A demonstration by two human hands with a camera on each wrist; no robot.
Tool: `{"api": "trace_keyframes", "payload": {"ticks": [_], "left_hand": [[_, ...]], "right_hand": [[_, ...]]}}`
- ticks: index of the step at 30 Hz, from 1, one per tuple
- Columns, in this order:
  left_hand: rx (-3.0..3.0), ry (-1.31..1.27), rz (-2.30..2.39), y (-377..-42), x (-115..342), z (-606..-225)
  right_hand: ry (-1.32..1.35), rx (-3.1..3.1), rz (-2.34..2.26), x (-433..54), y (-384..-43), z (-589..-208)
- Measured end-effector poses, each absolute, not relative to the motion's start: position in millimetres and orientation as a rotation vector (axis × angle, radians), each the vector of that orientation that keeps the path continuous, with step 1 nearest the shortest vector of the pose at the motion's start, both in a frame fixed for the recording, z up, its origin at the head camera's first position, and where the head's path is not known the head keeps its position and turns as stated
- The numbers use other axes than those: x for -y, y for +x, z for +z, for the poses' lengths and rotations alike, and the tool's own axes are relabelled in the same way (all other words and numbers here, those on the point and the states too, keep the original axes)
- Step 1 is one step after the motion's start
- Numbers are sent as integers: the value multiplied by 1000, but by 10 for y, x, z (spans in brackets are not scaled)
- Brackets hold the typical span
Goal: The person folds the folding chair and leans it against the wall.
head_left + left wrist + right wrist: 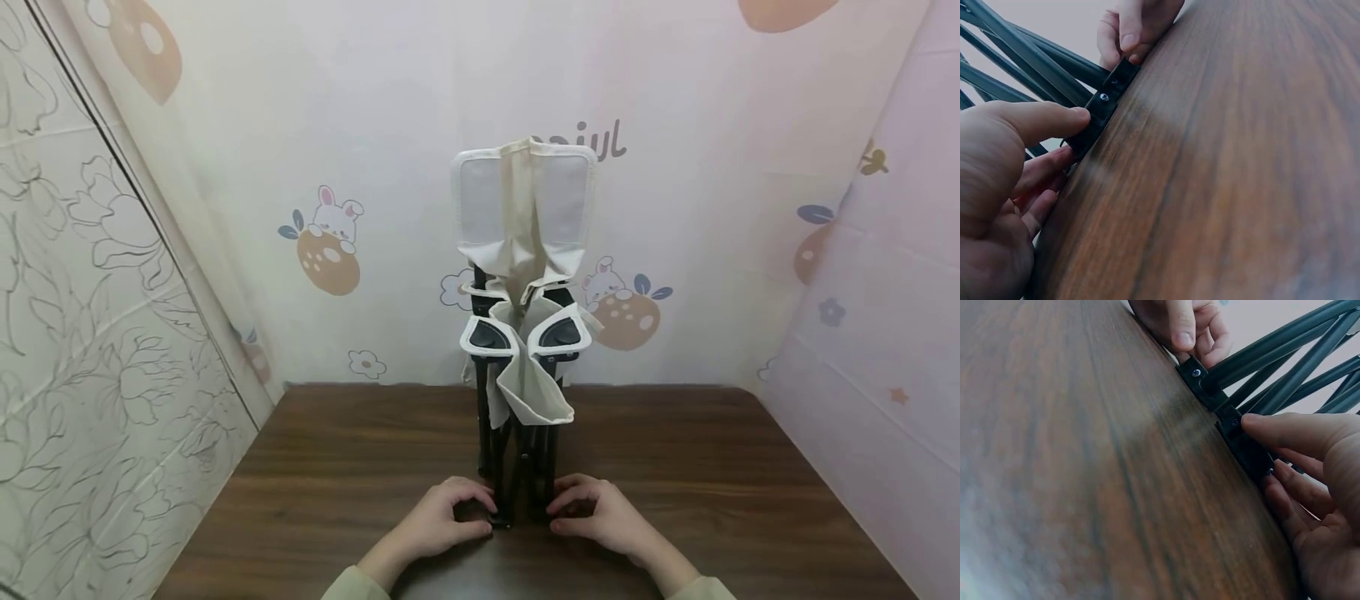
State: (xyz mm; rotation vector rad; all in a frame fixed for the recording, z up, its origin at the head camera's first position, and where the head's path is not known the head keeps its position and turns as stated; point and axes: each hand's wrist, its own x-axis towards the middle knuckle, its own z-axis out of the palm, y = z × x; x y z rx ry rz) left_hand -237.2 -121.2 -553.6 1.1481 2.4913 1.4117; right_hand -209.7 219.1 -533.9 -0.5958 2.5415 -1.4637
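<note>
A folded camp chair (522, 350) with cream fabric and black tube legs stands upright in the middle of the table. My left hand (452, 518) pinches the black plastic foot (1100, 103) at the bottom left, its thumb on the near face and its fingers behind. On the other side my right hand (596, 515) grips the neighbouring foot (1244, 440) between thumb and fingers. Both feet sit close together at the tabletop. In the right wrist view the black legs (1285, 356) cross each other above the feet.
The dark wooden table (360, 450) stretches to both sides of the chair. Behind it hangs a pale curtain (390, 167) printed with rabbits and fruit. A white floral panel (97, 350) slopes along the left, and another pale curtain (870, 333) borders the right.
</note>
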Motion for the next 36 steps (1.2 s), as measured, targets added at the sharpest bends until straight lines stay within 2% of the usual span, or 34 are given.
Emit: {"api": "trace_keyframes", "payload": {"ticks": [13,36], "left_hand": [[-2550,1243,1303,-2409,1207,-5538],[-2598,1263,1325,-2380,1156,-5562]], "right_hand": [[-763,-2645,-1519,-2143,-2103,-5423],[-737,-2677,-1485,-2158,-2106,-5485]]}}
